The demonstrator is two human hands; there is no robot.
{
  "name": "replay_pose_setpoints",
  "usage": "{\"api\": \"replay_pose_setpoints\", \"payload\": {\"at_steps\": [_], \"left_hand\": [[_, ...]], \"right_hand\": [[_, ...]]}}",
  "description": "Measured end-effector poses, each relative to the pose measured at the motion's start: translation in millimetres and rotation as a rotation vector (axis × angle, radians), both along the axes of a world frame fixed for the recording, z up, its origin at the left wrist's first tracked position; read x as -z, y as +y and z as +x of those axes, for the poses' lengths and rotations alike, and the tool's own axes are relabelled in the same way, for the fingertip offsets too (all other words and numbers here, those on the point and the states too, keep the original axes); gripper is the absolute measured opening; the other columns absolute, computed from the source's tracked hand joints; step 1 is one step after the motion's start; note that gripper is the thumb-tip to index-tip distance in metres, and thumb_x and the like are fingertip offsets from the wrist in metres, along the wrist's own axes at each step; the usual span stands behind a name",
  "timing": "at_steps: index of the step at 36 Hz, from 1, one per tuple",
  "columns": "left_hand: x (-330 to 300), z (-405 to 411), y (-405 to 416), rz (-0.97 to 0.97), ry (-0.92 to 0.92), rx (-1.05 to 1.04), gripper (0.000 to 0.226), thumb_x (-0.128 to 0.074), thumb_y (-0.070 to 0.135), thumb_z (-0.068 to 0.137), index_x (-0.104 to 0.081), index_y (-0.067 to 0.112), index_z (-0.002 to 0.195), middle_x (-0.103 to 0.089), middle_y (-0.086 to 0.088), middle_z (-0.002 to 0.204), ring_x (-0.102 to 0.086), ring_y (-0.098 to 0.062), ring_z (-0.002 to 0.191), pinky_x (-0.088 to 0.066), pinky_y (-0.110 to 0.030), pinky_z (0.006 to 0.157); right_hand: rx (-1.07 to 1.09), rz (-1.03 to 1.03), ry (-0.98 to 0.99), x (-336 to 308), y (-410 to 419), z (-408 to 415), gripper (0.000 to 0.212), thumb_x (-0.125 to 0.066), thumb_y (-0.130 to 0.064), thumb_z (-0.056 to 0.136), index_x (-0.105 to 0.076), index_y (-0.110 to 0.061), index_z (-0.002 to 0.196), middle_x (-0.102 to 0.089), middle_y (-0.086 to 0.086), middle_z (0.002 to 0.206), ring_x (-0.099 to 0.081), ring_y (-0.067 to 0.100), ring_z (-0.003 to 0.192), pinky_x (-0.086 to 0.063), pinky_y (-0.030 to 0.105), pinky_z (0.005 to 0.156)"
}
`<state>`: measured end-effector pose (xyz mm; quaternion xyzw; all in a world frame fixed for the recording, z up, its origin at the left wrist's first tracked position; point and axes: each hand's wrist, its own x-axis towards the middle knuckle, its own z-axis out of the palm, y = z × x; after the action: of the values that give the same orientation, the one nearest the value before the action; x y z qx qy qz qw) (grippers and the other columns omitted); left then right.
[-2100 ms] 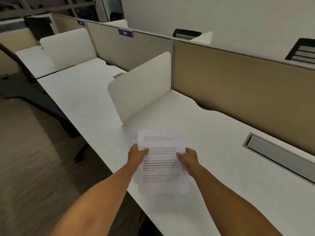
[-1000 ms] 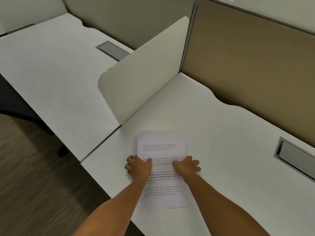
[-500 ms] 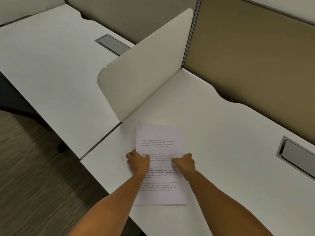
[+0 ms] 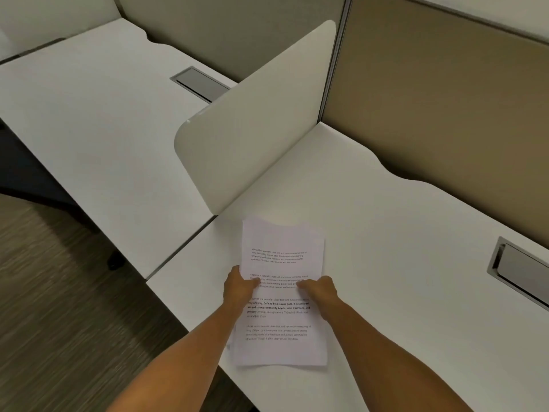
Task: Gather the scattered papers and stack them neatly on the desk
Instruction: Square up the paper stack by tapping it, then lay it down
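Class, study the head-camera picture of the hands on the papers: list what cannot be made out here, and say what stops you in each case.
- Sheet count: the top sheet of the papers covers the rest.
- Printed text: too small and blurred.
- Fingertips of the left hand and right hand: curled at the stack's sides, partly hidden.
- Right cable hatch: cut off by the frame edge.
- Left hatch: partly behind the divider.

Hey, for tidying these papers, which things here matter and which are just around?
Part of the job:
paper stack
left hand
right hand
desk

Just around:
white divider
cable hatch
neighbouring desk
tan partition
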<state>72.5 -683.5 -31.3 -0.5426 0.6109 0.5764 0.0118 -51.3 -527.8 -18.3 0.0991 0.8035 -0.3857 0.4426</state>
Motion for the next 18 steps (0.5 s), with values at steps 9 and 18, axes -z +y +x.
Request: {"api": "replay_pose_setpoints", "payload": {"at_steps": [9,18], "left_hand": [[-11.9,6.1,-1.3,0.137,0.139,0.042,0.039,-0.069,0.006,0.087,-0.059,0.011,0.124,-0.069,-0.006,0.117,-0.068,-0.022,0.099,-0.055,-0.029,0.076],[-27.3,0.1,4.4,0.141,0.201,0.173,0.03,-0.067,0.012,0.089,-0.062,0.022,0.116,-0.074,0.0,0.108,-0.073,-0.017,0.09,-0.058,-0.025,0.063]], "right_hand": [[0.027,0.109,-0.013,-6.3,5.5,3.3,0.079,-0.075,-0.042,0.079,-0.043,-0.008,0.143,-0.04,0.017,0.145,-0.042,0.036,0.132,-0.041,0.048,0.11],[0.15,-0.117,-0.071,-10.1,10.4,3.9,0.073,-0.076,-0.019,0.083,-0.031,-0.005,0.139,-0.052,0.011,0.132,-0.054,0.028,0.119,-0.047,0.038,0.097]]}}
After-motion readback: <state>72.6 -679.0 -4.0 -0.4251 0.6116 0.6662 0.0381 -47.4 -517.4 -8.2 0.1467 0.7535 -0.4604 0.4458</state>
